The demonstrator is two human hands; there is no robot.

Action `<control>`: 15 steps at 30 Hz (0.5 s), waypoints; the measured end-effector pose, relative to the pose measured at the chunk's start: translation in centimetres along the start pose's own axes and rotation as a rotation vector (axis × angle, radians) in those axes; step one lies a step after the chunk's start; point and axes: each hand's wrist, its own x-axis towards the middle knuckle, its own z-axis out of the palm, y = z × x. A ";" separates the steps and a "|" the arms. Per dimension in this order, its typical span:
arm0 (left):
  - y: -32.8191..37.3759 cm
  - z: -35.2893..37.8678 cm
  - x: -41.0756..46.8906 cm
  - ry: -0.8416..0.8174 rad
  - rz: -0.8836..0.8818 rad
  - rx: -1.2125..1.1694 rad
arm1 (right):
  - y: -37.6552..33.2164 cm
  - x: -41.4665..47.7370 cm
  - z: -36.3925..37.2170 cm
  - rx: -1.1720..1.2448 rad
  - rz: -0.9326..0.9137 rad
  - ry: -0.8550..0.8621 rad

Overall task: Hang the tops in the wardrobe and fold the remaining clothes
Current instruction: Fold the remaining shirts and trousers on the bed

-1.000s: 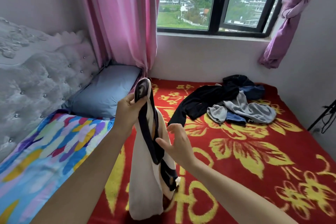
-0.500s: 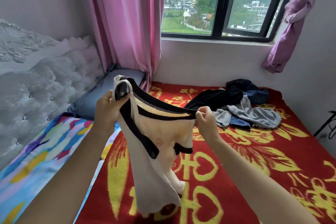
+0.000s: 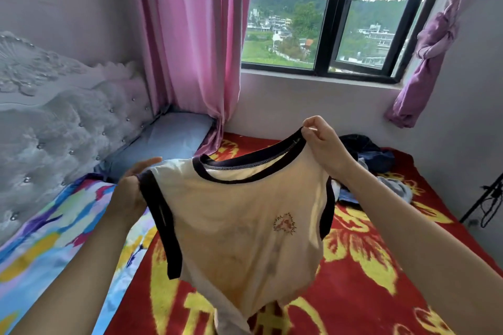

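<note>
A cream sleeveless top (image 3: pixel 239 226) with dark trim and a small chest emblem hangs spread out in front of me, above the bed. My left hand (image 3: pixel 130 190) holds its left shoulder at the armhole edge. My right hand (image 3: pixel 324 144) pinches the right shoulder strap and lifts it higher, so the top hangs tilted. Its hem droops toward the red blanket. A pile of dark, blue and grey clothes (image 3: pixel 373 168) lies at the far right of the bed, partly hidden behind my right arm.
The bed has a red blanket with yellow flowers (image 3: pixel 367 266) and a multicoloured quilt (image 3: pixel 49 242) on the left. A blue pillow (image 3: pixel 168 141) and a tufted grey headboard (image 3: pixel 54 128) stand at the left. Pink curtain (image 3: pixel 196 43), window and purple curtain (image 3: pixel 432 43) lie behind. Black cables (image 3: pixel 490 198) hang at right.
The bunched top has been opened out: my right hand took its right shoulder and pulled it up and to the right, while my left hand kept the left shoulder. The front now faces me.
</note>
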 end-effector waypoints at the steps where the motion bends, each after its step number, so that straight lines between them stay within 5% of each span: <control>1: -0.2 -0.9 0.0 0.010 -0.016 0.045 | -0.5 0.1 -0.2 -0.030 -0.026 -0.021; 7: -1.4 -2.3 0.3 -0.271 -0.179 0.274 | -3.1 0.9 -0.8 -0.156 -0.069 -0.122; 12: -4.5 5.9 -0.5 -0.811 -0.129 0.791 | -4.5 0.7 0.3 -0.110 -0.095 -0.244; 15: -7.2 10.2 -1.0 -0.903 -0.276 0.769 | -4.5 0.5 -0.2 -0.043 -0.075 -0.232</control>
